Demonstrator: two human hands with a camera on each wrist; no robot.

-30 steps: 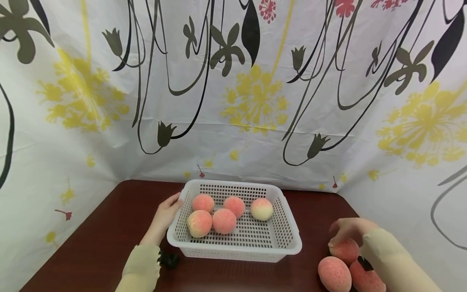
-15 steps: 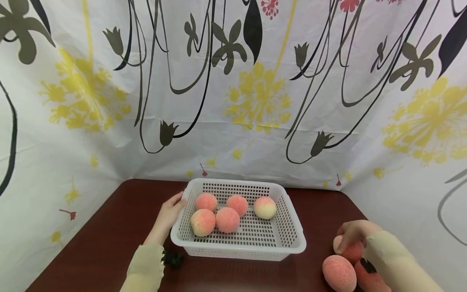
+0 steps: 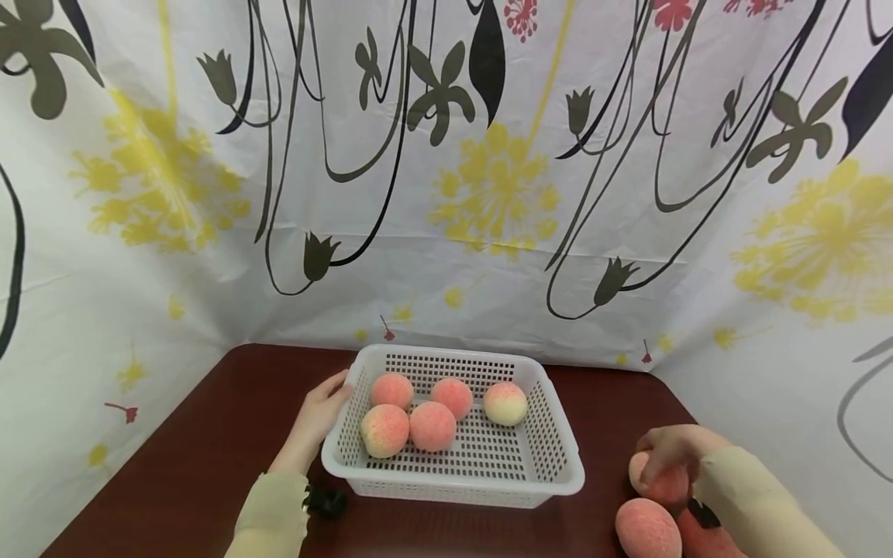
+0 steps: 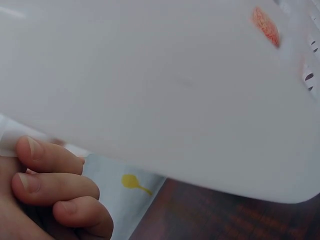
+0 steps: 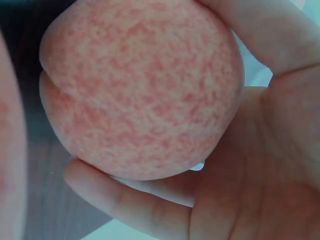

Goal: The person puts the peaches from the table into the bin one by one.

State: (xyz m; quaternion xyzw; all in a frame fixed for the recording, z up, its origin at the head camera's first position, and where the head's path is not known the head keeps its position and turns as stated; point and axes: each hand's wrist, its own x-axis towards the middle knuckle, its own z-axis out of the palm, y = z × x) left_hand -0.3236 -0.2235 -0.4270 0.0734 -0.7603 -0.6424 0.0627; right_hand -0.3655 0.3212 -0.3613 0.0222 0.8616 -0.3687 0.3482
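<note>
A white perforated basket (image 3: 460, 482) stands mid-table with several peaches inside, one of them a pale-sided peach (image 3: 505, 404) at the right. My left hand (image 3: 315, 415) holds the basket's left rim. In the left wrist view its fingers (image 4: 57, 187) curl at the edge of the white basket wall (image 4: 165, 95). Right of the basket, my right hand (image 3: 675, 448) grips a peach (image 3: 666, 488) between thumb and fingers; the right wrist view shows this peach (image 5: 145, 95) large against the palm. Two more peaches lie close by, a front peach (image 3: 649, 528) and a partly hidden peach (image 3: 706, 536) beneath my forearm.
The dark red-brown table (image 3: 209, 449) ends at a white flower-patterned cloth (image 3: 391, 194) that hangs behind and on both sides. A small black object (image 3: 328, 502) is by my left wrist, near the basket's front left corner.
My right fingers have come round the peach, which has turned to show a pale side. My left hand stays at the basket rim.
</note>
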